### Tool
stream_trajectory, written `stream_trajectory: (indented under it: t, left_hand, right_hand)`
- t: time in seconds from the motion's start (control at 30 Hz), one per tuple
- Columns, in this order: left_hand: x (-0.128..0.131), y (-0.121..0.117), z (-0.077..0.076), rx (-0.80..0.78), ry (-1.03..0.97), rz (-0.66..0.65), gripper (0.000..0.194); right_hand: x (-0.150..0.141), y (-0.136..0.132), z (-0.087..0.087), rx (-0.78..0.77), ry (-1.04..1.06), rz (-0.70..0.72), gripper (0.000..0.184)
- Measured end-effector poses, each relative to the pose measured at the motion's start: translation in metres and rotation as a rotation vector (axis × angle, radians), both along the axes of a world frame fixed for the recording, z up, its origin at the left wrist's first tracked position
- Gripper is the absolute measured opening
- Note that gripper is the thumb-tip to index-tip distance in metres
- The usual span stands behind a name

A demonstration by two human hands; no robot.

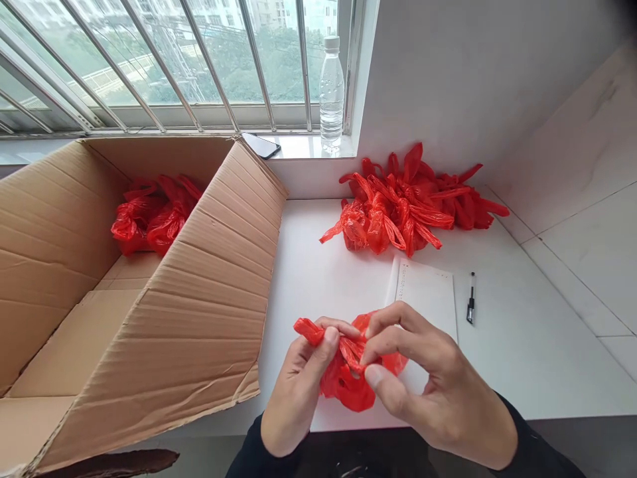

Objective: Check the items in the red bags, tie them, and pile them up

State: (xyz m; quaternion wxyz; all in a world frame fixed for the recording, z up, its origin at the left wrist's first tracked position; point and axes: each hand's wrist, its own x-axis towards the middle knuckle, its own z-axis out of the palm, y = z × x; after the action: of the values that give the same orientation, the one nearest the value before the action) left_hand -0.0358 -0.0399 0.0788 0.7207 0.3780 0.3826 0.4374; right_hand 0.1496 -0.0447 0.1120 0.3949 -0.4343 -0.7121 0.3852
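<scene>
Between my hands is a red plastic bag, near the front edge of the white table. My left hand pinches a twisted handle of it between thumb and fingers, the end poking out to the left. From the right, my right hand grips the gathered plastic near its knot with curled fingertips. What the bag holds, if anything, is hidden. Beyond my hands lies a heap of tied red plastic bags against the wall. More red bags sit at the far end inside the open cardboard box on the left.
A spiral notebook lies partly behind my right hand, with a black pen to its right. On the windowsill stand a clear water bottle and, lying flat, a phone. Metal bars cross the window.
</scene>
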Motion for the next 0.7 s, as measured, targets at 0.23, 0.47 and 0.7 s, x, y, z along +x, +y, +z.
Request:
stream_trajectory:
  t: [0.23, 0.47, 0.7]
  left_hand:
    - [-0.007, 0.001, 0.006, 0.044, 0.093, -0.126, 0.022]
    - [-0.002, -0.004, -0.016, 0.621, 0.485, 0.095, 0.025]
    - [-0.002, -0.003, -0.035, 0.961, 0.630, 0.224, 0.032]
  right_hand:
    - [-0.003, 0.013, -0.023, -0.071, 0.006, 0.126, 0.032]
    - [-0.003, 0.017, -0.033, -0.435, -0.007, 0.074, 0.029]
    - [-0.001, 0.024, -0.048, -0.526, 0.116, 0.227, 0.022]
